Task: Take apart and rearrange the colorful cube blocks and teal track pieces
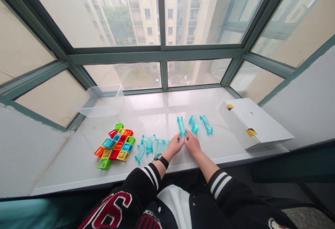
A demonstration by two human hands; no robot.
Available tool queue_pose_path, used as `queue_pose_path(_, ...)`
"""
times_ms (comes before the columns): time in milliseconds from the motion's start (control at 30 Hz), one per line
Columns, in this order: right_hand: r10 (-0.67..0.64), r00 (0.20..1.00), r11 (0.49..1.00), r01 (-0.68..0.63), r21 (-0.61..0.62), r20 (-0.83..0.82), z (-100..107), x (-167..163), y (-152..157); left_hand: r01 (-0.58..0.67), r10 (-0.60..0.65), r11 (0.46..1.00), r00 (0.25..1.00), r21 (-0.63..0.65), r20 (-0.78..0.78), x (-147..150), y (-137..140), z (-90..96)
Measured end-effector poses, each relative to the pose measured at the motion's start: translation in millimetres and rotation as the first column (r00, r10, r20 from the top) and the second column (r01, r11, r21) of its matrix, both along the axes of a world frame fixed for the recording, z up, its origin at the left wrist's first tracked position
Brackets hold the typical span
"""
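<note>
A straight, clear teal track piece [180, 123] lies in front of me, pointing away toward the window. At its near end, my left hand [176, 145], with a black watch on the wrist, closes its fingertips on the piece. My right hand [192, 143] pinches the same end from the other side, close to the left hand. To the right are a curved teal track piece [194, 124] and a longer, slightly bent track piece [206, 124]. Left of my hands, several more teal pieces lie together, including a curved track piece [140, 151] and straight track pieces [160, 147].
Colourful square blocks [118, 145] cluster on the left of the white sill [146, 108]. Behind them a clear plastic bin [104, 100] stands by the window. A white box [258, 121] with yellow-black tabs sits at the right. The sill's front edge runs near my body.
</note>
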State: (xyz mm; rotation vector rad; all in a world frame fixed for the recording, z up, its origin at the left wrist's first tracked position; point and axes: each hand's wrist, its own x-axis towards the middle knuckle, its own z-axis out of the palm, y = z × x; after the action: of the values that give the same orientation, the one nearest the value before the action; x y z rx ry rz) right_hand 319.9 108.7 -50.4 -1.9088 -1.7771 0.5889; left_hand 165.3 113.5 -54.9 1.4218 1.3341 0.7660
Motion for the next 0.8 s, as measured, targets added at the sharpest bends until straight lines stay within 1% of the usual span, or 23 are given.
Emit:
queue_pose_path(300, 0.0, 1.0, 1.0, 0.0, -0.002, 0.004, 3.2, -0.9, -2.0, -0.007, 0.008, 1.0, 1.0, -0.014, 0.01, 0.5, -0.1, -1.5)
queue_pose_path(500, -0.014, 0.999, 1.0, 0.013, -0.013, -0.033, 3.8, -1.2, -3.1, 0.009, -0.009, 1.0, 1.0, -0.026, -0.007, -1.0, -0.8, 0.1)
queue_pose_path(667, -0.026, 0.999, 0.999, 0.024, -0.036, -0.042, 1.5, -0.3, -1.5, 0.021, -0.021, 1.0, 1.0, -0.021, -0.008, -1.3, -1.2, 4.6)
queue_pose_path(800, -0.034, 0.998, 0.998, 0.031, -0.05, -0.052, -2.6, 0.6, 1.2, 0.016, -0.017, 0.999, 1.0, -0.041, -0.004, -0.5, -0.7, 7.3)
